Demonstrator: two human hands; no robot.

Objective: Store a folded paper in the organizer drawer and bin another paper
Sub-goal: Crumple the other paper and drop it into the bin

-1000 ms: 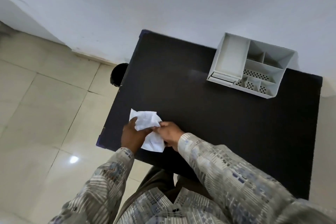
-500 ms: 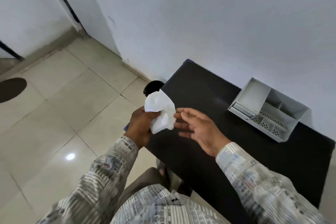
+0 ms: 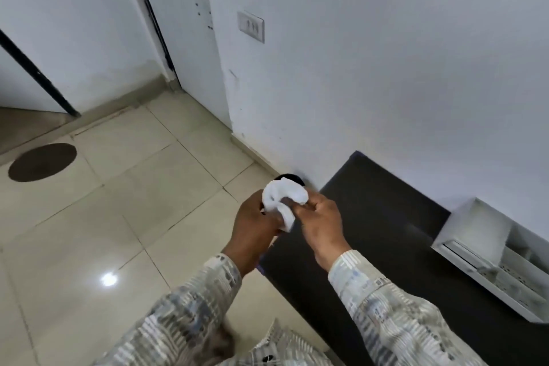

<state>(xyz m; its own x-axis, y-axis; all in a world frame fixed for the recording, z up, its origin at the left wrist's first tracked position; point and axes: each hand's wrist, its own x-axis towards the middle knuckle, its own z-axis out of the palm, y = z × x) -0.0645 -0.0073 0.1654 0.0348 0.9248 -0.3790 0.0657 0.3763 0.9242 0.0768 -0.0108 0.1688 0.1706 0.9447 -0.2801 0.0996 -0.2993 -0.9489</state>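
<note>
crumpled paper (image 3: 282, 202) between both hands

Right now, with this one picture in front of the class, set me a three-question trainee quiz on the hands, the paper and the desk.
1. True or false: the crumpled white paper lies flat on the black desk.
2. Which hands touch the paper? A) left only B) right only C) both
3. Fill in: the white organizer stands on the desk against the ____.

Key
1. False: it is held above the desk's left edge, in front of a dark round bin on the floor.
2. C: the left hand and the right hand both grip it.
3. wall
</note>
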